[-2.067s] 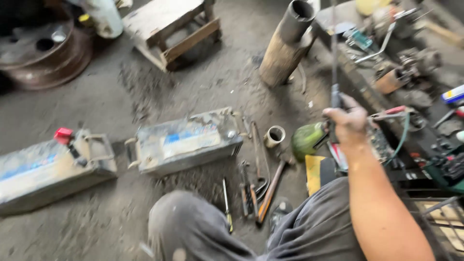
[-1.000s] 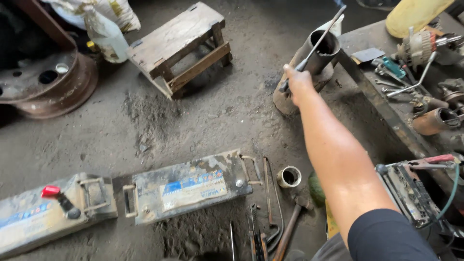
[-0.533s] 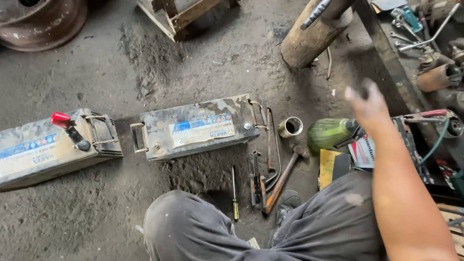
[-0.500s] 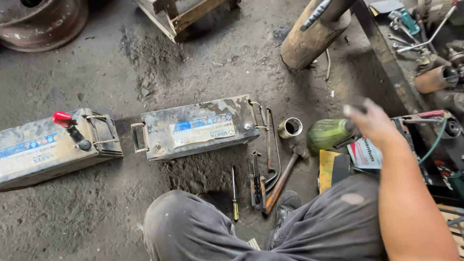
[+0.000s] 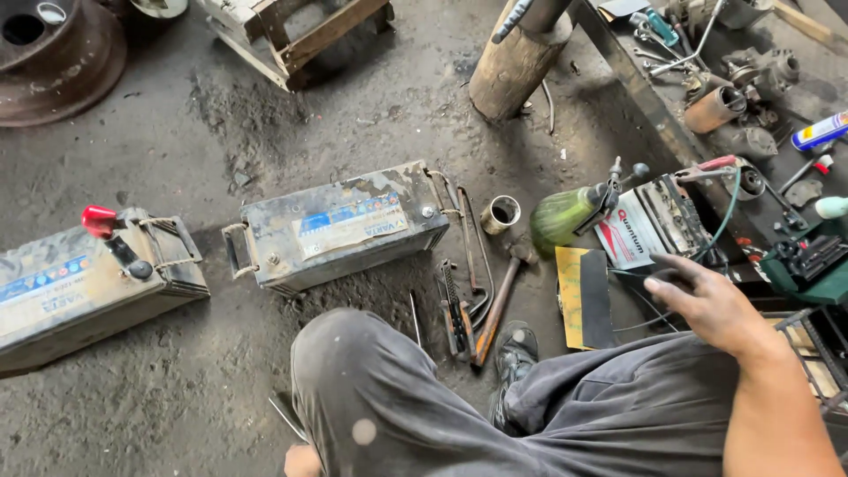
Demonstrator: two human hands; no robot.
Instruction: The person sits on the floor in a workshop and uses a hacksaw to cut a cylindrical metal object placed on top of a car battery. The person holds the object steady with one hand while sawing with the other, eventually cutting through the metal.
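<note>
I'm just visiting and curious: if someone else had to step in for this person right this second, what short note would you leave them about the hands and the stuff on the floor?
Right hand: empty, fingers loosely spread, hovering over the knee beside a small opened battery with thin wires.
Left hand: only a sliver shows at the bottom edge; its grip cannot be judged.
Floor: two large dirty batteries, the nearer one in front of the knees, the other at the left with a red clamp on its terminal. Hammer, pliers and a screwdriver lie between the nearer battery and a green bottle.
Done: nothing visibly finished.
Left: all tools lie untouched.
</note>
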